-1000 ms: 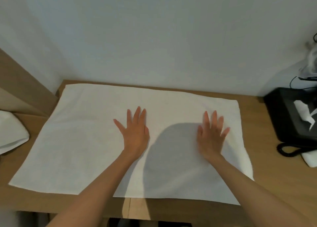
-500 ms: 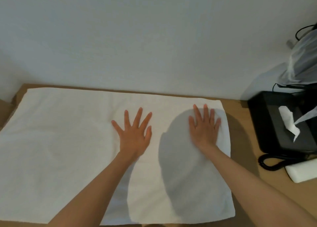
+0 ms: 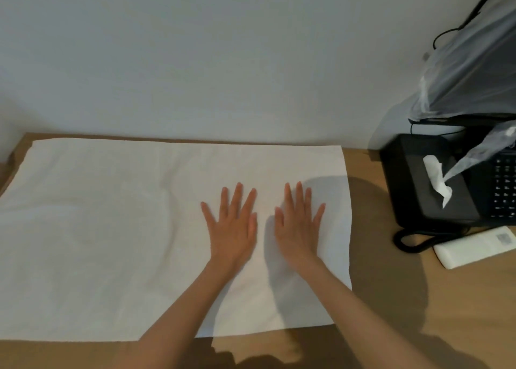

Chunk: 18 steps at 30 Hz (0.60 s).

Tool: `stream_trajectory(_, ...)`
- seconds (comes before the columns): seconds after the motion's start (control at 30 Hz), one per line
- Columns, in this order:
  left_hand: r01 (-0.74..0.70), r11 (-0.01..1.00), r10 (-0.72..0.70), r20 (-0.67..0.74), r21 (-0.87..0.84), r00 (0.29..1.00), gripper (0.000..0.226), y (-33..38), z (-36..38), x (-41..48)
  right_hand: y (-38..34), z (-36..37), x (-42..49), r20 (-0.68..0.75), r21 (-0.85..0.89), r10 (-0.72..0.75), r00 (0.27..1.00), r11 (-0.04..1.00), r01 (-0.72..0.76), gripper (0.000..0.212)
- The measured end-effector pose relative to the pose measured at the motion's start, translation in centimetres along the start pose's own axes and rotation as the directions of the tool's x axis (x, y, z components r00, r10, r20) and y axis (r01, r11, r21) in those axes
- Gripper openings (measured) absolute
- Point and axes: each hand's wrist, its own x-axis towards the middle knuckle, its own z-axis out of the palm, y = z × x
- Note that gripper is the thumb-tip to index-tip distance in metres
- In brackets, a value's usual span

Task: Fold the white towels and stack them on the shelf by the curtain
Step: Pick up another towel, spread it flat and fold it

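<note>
Evidently to smooth it before folding, the left hand point(image 3: 233, 223) and right hand point(image 3: 300, 223) press flat, fingers spread, side by side on the right part of the white rectangular cloth towel point(image 3: 111, 229), which lies spread on the wooden tabletop point(image 3: 391, 299).

Wooden table point(image 3: 391, 299): white towel point(image 3: 111, 229), tissue box point(image 3: 418, 179), maybe remote point(image 3: 474, 247).

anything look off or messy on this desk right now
Nothing is spilled or damaged. The white towel lies flat under the left hand and right hand, with only a faint curved ripple left of them. Clear plastic sheet at the right droops over the black phone.
</note>
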Motion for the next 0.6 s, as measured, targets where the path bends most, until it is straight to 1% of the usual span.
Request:
stream_trajectory(0.1,0.021,1.000,-0.021,0.028,0.015,0.999,0.051,1.0,1.4,-2.0,1.6,1.3,-2.9,-0.001,-0.044,-0.001,1.000,0.999,0.001,0.055)
stream_trajectory(0.23,-0.003,0.999,0.003,-0.001,0.051,1.000,0.052,0.6,1.7,-2.4,6.0,0.7,-4.6,-0.061,-0.049,-0.095,0.994,0.995,0.092,0.052)
stream_trajectory(0.33,0.008,0.999,-0.008,0.014,0.053,1.000,0.053,0.8,1.7,-2.4,8.8,-0.3,-5.0,-0.010,-0.032,-0.153,0.988,0.988,0.152,0.051)
stream_trajectory(0.37,0.011,0.999,-0.013,0.021,0.050,1.000,0.053,0.9,1.6,-2.6,9.2,-0.6,-5.2,0.004,-0.055,-0.149,0.989,0.987,0.149,0.051)
stream_trajectory(0.43,0.000,1.000,-0.001,0.032,0.030,0.999,0.052,1.1,1.4,-3.0,9.2,-0.8,-6.0,-0.017,-0.101,-0.109,0.994,0.989,0.107,0.051)
stream_trajectory(0.5,-0.051,0.998,0.051,0.016,0.036,0.999,0.052,1.8,1.2,-3.8,8.5,-0.7,-7.3,-0.056,-0.082,-0.071,0.996,0.994,0.066,0.051)
stream_trajectory(0.6,-0.129,0.991,0.128,0.022,0.025,0.991,0.053,3.0,1.7,-5.5,8.3,0.4,-9.5,-0.020,-0.080,-0.055,0.998,0.995,0.053,0.051)
